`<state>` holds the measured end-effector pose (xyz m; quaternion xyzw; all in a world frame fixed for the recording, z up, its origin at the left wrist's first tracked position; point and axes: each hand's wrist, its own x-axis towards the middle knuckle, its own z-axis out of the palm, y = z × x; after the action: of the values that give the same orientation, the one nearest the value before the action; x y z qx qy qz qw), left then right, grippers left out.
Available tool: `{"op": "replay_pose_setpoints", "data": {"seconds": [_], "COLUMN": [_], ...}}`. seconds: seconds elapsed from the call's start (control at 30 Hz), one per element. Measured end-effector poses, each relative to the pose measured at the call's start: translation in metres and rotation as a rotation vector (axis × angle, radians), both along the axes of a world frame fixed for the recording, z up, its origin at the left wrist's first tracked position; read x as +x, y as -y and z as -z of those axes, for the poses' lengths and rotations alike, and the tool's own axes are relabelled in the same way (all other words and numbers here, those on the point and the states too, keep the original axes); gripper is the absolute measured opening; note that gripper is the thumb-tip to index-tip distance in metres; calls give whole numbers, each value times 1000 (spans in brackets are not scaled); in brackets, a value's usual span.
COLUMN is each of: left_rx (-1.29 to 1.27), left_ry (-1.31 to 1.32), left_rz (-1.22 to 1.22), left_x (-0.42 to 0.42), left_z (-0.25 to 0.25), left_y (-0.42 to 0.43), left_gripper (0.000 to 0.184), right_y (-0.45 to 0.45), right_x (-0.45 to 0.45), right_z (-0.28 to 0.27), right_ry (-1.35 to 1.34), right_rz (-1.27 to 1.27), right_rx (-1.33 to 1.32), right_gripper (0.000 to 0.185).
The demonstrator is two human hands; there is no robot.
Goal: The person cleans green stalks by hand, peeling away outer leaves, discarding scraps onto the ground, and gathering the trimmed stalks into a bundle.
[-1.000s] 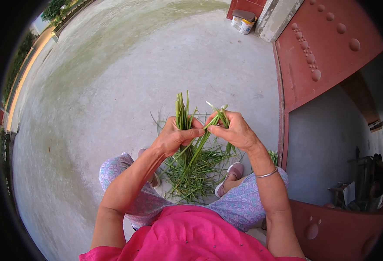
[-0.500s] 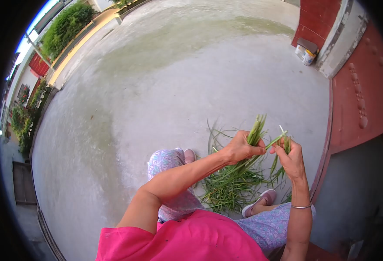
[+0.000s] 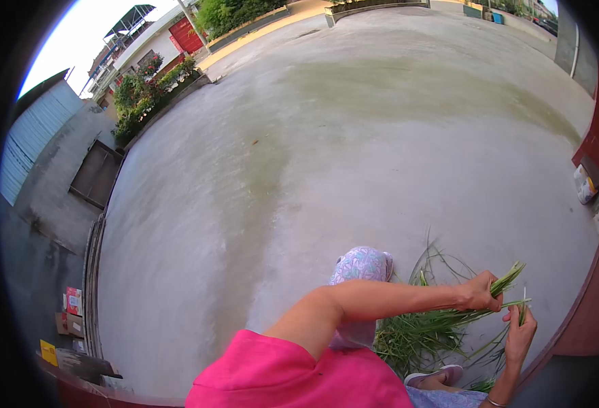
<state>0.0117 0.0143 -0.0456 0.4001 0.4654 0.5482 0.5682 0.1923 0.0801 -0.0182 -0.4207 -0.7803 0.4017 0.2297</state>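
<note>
My left hand [image 3: 481,292] is closed round a bunch of long, thin green stalks [image 3: 508,278], their pale cut ends pointing up and right. Close beside it, my right hand [image 3: 521,334] pinches a few green stalks [image 3: 523,311] between thumb and fingers, with some leaves trailing below. The two hands almost touch. Beneath them, a loose heap of grass-like green leaves [image 3: 418,340] lies on the ground between my legs, partly hidden by my left forearm and the stalks.
Grey concrete [image 3: 381,183] stretches ahead. My patterned left knee [image 3: 362,264] and right shoe [image 3: 435,376] flank the heap. A white container [image 3: 585,183] stands by the red wall at right. Cardboard boxes [image 3: 69,324] lie at left, and flowering shrubs [image 3: 136,98] grow farther off.
The head view has swung left, so hands and heap appear farther right and lower. Both hands keep hold of their stalks, close together.
</note>
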Motion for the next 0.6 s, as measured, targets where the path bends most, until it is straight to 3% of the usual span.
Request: {"op": "replay_pose_setpoints", "data": {"seconds": [0.23,0.6], "left_rx": [-41,-4], "left_ry": [6,-173], "left_rz": [-44,-173], "left_x": [0,4], "left_z": [8,28], "left_y": [-3,-13], "left_gripper": [8,12], "right_y": [-3,-15], "right_x": [-5,-19], "right_z": [6,16], "right_ry": [104,109], "right_rz": [-9,-92], "right_rx": [223,197], "right_gripper": [18,21]}}
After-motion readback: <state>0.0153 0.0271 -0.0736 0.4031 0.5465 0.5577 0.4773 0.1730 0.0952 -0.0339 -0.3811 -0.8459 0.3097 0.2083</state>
